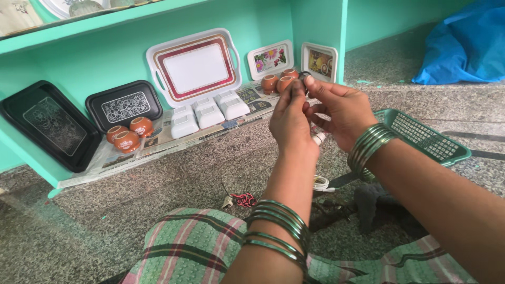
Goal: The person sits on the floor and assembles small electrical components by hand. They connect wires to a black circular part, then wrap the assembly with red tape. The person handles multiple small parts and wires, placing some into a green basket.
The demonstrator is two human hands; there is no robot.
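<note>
Both my hands are raised together in the middle of the view, fingertips meeting around a small dark object (304, 77) that I pinch between them. My left hand (291, 121) has its back to the camera; my right hand (339, 108) faces it from the right. What the small object is cannot be made out. A white cable piece (319, 139) shows just below my palms. Green bangles ring both wrists.
A green shelf holds black trays (123, 104), a white tray with red border (194, 66), white lidded boxes (208, 113), brown clay cups (127, 138) and small picture trays. A green plastic basket (431, 138) lies right. Cables (322, 184) and a dark cloth rest on the stone floor; blue plastic sheet (468, 44) behind.
</note>
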